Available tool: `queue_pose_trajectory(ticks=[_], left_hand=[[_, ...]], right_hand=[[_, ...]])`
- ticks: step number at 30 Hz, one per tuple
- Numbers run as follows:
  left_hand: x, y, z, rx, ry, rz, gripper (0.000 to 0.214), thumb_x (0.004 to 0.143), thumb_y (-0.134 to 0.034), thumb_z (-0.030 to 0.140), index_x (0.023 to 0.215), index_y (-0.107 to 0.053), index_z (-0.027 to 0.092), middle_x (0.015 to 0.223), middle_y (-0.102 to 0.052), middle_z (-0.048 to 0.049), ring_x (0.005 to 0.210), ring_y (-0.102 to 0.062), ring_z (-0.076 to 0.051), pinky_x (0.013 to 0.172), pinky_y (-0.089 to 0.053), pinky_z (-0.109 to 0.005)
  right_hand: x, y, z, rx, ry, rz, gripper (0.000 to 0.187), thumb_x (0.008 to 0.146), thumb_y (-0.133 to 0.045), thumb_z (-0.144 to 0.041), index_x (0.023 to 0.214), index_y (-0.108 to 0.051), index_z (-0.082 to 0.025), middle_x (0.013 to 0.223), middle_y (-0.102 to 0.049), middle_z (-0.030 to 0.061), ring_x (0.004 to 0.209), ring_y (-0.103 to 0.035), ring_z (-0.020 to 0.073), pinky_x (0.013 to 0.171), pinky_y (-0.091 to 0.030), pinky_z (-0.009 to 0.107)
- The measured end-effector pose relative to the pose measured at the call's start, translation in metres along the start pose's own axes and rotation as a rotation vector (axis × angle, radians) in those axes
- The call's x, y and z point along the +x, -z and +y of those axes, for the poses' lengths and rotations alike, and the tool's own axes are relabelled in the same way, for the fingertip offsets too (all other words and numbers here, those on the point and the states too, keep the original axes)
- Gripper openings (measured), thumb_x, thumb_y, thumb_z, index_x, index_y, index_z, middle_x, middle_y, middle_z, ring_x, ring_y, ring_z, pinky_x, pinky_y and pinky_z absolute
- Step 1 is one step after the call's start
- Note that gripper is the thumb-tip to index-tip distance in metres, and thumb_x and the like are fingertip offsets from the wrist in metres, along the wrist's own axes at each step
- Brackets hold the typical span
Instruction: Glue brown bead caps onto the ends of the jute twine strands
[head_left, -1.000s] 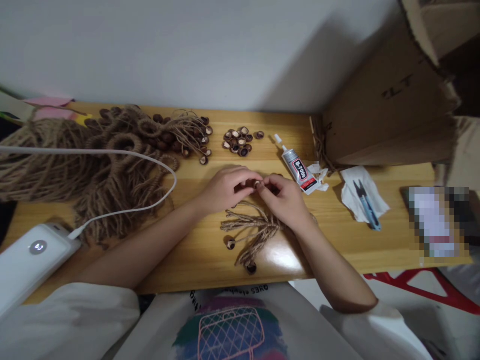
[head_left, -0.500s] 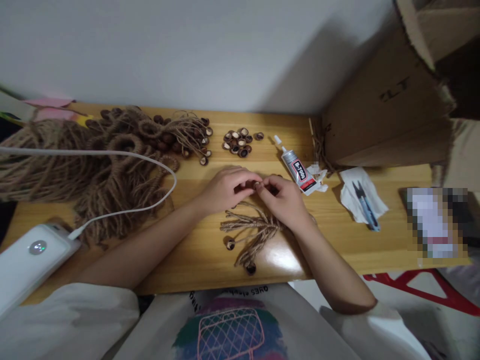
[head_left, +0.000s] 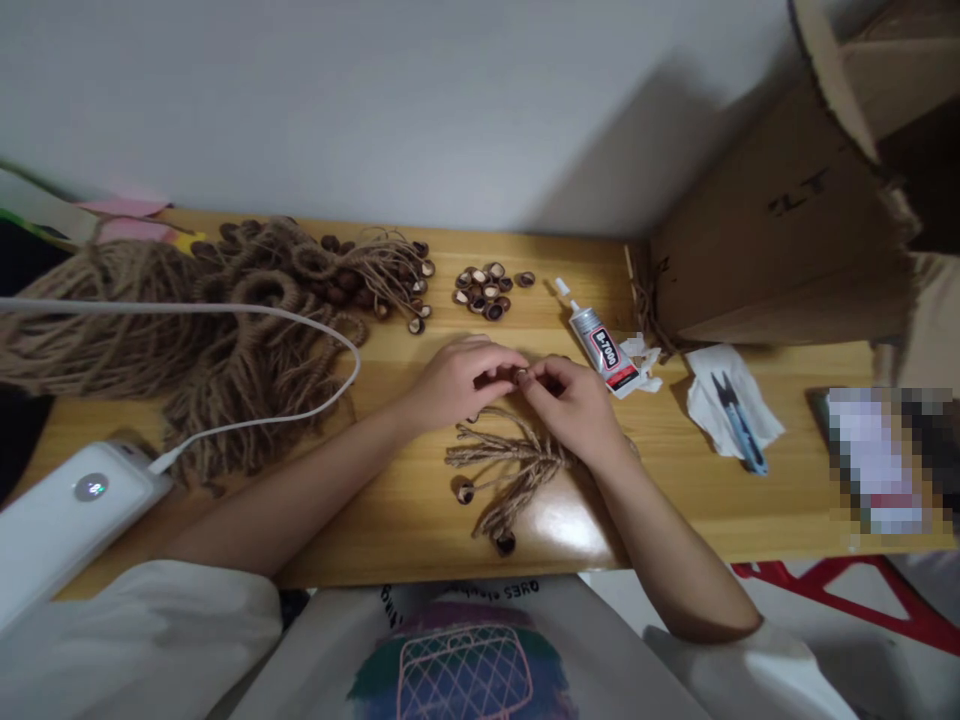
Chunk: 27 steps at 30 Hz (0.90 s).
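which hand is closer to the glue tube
Right. The right hand is just left of the glue tube and a little nearer the person. The left hand is farther off to the left, past the right hand.

Counter (head_left: 390, 520) has a glue tube (head_left: 604, 350), bunch of nutshells (head_left: 484, 290) and twine heap (head_left: 225, 385) left of it, braided twine (head_left: 540, 457) front-left, tissue (head_left: 757, 407) right.

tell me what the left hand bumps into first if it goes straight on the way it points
Most likely the small brown piece at the fingertips, then the right hand just beyond. Whether the left hand already touches the piece is hard to tell.
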<state>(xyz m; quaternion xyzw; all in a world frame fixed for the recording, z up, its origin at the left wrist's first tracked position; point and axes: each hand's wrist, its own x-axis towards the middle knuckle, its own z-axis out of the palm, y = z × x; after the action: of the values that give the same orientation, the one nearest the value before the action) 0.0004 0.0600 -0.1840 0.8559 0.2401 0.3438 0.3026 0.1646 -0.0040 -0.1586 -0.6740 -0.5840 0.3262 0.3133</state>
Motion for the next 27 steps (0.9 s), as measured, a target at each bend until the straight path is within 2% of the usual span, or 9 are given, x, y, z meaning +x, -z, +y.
queue_pose_trajectory(ticks=[16,27], left_hand=[[-0.0009,-0.0022,-0.0032,-0.05,-0.006,-0.001,0.022,0.078,-0.067,0.008,0.098,-0.067,0.016,0.083,-0.069,-0.0023,0.071,-0.061,-0.012,0.069,-0.05,-0.026],[-0.0003,-0.0014,-0.0028,-0.044,-0.026,0.015,0.02,0.077,-0.067,0.008,0.096,-0.067,0.016,0.079,-0.068,-0.0024,0.069,-0.06,-0.013,0.07,-0.05,-0.027]], right_hand=[[0.0,0.0,0.0001,-0.002,0.023,-0.01,0.024,0.079,-0.054,-0.037,0.068,-0.062,-0.017,0.059,-0.058,0.0,0.056,-0.05,0.0119,0.054,-0.035,0.022],[0.0005,-0.0003,-0.0002,-0.018,0.02,0.012,0.025,0.076,-0.054,-0.038,0.067,-0.062,-0.017,0.059,-0.059,0.0008,0.055,-0.05,0.0123,0.054,-0.034,0.023]])
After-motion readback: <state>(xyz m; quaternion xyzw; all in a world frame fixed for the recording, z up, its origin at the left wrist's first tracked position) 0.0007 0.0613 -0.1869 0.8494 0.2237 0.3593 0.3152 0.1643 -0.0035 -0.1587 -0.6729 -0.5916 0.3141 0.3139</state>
